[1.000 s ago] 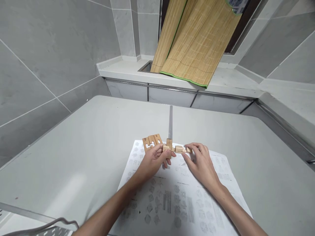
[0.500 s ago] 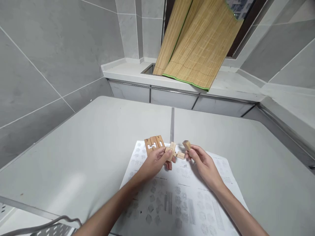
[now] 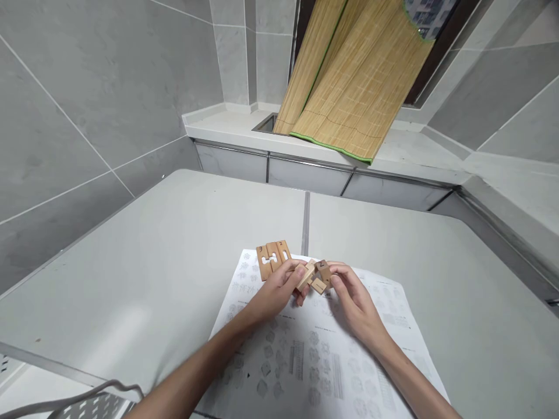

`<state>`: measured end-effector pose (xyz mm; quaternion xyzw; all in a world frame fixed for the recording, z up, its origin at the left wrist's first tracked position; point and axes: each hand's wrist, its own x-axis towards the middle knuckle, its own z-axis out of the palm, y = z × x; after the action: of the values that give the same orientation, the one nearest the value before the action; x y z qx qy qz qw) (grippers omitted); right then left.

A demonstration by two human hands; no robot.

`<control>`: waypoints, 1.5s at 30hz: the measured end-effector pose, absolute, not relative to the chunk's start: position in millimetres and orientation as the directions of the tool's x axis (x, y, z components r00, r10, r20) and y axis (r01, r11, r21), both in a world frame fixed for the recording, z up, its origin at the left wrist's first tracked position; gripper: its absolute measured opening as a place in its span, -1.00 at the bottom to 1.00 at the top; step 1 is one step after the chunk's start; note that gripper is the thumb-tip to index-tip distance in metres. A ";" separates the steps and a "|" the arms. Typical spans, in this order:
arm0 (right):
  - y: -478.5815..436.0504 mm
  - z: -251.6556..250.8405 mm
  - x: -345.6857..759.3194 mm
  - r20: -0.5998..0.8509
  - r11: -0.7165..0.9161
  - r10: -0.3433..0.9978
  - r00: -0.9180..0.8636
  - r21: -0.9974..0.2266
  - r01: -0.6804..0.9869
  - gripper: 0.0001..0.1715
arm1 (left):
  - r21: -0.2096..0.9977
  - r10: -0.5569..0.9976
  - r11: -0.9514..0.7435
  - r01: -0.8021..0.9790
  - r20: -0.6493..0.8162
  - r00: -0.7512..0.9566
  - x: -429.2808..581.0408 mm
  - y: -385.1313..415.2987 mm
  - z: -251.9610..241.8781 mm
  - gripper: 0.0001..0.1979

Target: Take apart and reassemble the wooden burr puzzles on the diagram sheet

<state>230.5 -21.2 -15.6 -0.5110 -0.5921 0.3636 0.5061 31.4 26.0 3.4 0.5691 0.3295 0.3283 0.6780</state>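
A small wooden puzzle assembly of pale, crossing pieces is held over the far part of a printed sheet, close to the sheet's far edge. One stubby end of it points toward the right and shows a dark stroke on its face. The left hand has the assembly pinched between thumb and fingers, the thumb lying along its upper side and some fingertips showing beneath.

Right up against it in the view is a single wooden block, tilted, with a dark mark on its end; whether the two are in contact or merely overlap cannot be told. The right hand grips this block between thumb and fingers, closed to about the block's width.

Just beyond the left hand, flat notched wooden pieces lie side by side at the sheet's far left corner, some bearing handwritten characters, with cut-out slots between and through them. The sheet carries rows of small grey diagrams and text, too fine to read, and spreads beneath both forearms.

Underneath is a pale grey worktop with a metal seam strip. Beyond stands a white ledge, where a green-edged bamboo blind hangs down. At near left runs a grey cable.
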 end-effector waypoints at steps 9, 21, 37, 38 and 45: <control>-26.8 -18.8 225.9 0.284 0.275 0.959 -0.005 -0.924 0.266 -0.81 | 0.956 0.725 0.279 -0.090 -0.148 0.672 28.8 22.7 8.5 -0.46; -27.3 -18.4 223.5 0.309 0.279 0.948 0.076 -0.921 0.274 -0.84 | 0.991 0.796 0.120 0.055 -0.129 0.592 28.4 23.8 6.8 -0.48; -25.8 -7.7 226.4 0.002 0.001 1.000 0.016 -0.995 0.100 -0.56 | 0.979 0.869 -0.074 0.190 -0.030 0.493 29.5 20.1 15.0 -0.50; -25.7 -8.6 227.4 -0.018 -0.019 1.000 0.010 -0.997 0.076 -0.56 | 0.975 0.865 -0.098 0.201 -0.017 0.502 29.2 19.4 15.1 -0.51; -24.7 -2.9 226.6 -0.140 -0.149 0.983 -0.116 -0.986 -0.071 -0.49 | 0.976 0.804 -0.127 0.176 -0.003 0.595 30.7 13.7 7.6 -0.20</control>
<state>226.6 -24.7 -2.9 -0.4863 -0.4689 0.5814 0.4535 30.7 13.7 7.6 0.6963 0.3519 0.2806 0.5591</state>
